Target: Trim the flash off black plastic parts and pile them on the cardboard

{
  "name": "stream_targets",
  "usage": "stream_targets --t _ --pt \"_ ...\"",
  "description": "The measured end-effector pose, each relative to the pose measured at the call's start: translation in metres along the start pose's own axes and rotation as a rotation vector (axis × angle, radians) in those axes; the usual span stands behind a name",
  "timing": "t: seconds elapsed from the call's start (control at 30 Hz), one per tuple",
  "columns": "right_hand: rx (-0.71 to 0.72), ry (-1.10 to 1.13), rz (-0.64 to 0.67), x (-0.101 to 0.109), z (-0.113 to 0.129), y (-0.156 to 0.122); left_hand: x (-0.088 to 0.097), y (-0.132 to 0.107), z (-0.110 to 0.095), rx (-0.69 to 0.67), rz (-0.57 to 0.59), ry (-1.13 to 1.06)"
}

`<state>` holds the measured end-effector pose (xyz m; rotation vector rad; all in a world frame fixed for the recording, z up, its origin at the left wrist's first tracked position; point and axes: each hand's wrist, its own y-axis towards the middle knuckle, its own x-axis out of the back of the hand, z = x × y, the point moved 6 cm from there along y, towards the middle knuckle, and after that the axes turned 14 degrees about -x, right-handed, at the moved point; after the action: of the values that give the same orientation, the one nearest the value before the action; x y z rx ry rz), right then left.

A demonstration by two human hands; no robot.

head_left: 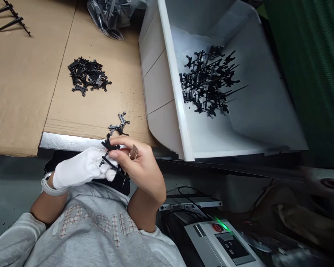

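Cardboard covers the desk, with a strip of bare metal edge on the near side. Closest on my feed, the left hand, in a white glove, is closed around a black branched frame; part of that grip is hidden from me. I have the bare right hand pinching a black piece between thumb and forefinger, just above the frame. I cannot tell whether the two are joined. A small brown item sits within the right hand; what it is, I can't make out.

My judgement: brace the frame close to the piece and keep the pinch on the thicker body, since the slim arms look easy to snap. Small, steady wrist movements should beat a yank.

Just past the hands, a few loose pieces lie near the edge, where a sleeve could catch them. Farther off rests a heap of similar pieces. To its right, a pale bin holds a tangle of spiked black frames. Farthest out is a clear bag with dark contents.
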<state>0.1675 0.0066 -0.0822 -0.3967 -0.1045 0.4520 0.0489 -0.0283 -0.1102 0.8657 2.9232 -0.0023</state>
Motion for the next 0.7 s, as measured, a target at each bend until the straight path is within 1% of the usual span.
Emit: stream_targets --t 0.03,0.07,0.13,0.23,0.27,0.33,0.43,0.5,0.57,0.6,0.63,0.67,0.7 --pt "0.010 0.024 -0.004 0.000 0.002 -0.001 0.001 -0.001 0.001 0.004 -0.012 0.015" --pt "0.017 0.053 -0.038 0.001 0.004 -0.002 0.002 -0.001 0.001 0.006 -0.027 0.025" --pt "0.024 0.113 -0.135 0.004 0.004 -0.002 0.004 0.000 0.001 0.000 -0.068 0.056" --pt "0.038 0.119 -0.303 0.009 0.002 -0.005 0.004 0.000 0.002 -0.007 -0.144 0.093" --pt "0.036 0.110 -0.335 0.010 0.000 -0.005 0.004 -0.001 0.004 0.004 -0.176 0.093" --pt "0.017 0.109 -0.349 0.011 -0.003 -0.005 0.007 -0.006 0.006 0.015 -0.267 0.104" --pt "0.010 0.073 -0.410 0.018 -0.006 -0.004 0.016 -0.016 0.000 -0.015 -0.410 0.190" --pt "0.015 0.006 -0.476 0.023 -0.007 -0.004 0.026 -0.027 -0.010 -0.032 -0.505 0.242" --pt "0.009 -0.060 -0.497 0.027 -0.009 -0.001 0.040 -0.039 -0.023 -0.033 -0.607 0.262" --pt "0.008 -0.083 -0.497 0.028 -0.011 0.000 0.049 -0.045 -0.031 -0.033 -0.662 0.306" --pt "0.007 -0.108 -0.501 0.030 -0.012 0.001 0.061 -0.052 -0.040 -0.026 -0.718 0.396" --pt "0.006 -0.132 -0.511 0.031 -0.014 0.002 0.074 -0.057 -0.049 -0.009 -0.769 0.533" --pt "0.007 -0.151 -0.524 0.033 -0.015 0.003 0.089 -0.062 -0.059 0.019 -0.816 0.724"
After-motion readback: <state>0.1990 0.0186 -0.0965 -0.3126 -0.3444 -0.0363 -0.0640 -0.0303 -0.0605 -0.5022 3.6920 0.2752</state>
